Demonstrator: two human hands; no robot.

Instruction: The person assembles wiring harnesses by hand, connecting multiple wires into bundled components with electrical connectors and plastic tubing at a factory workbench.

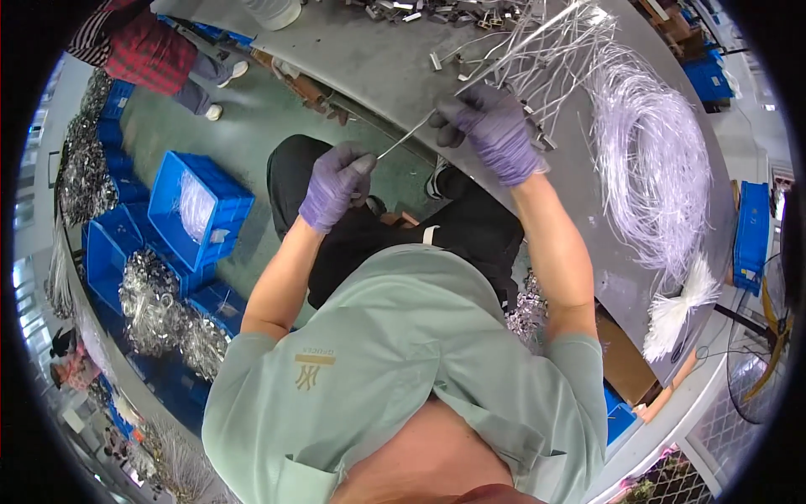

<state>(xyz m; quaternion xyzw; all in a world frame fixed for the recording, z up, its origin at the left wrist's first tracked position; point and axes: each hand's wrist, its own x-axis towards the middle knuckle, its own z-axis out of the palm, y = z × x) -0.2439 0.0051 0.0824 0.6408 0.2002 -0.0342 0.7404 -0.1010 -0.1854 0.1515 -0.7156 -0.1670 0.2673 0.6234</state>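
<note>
My left hand, in a purple glove with grey fingertips, pinches the near end of a thin silvery strand over my lap. My right hand, gloved alike, is curled round the same strand farther along, above the table's near edge. Past my right hand the strand seems to run on toward the far right; whether it is wire or tubing I cannot tell. A loose bundle of similar silvery strands lies on the table just beyond my right hand, with small metal pieces by its ends.
On the grey table lie a large coil of clear strands and a white bundle at right, with small metal parts at the back. Blue crates stand at left. Another person stands at far left.
</note>
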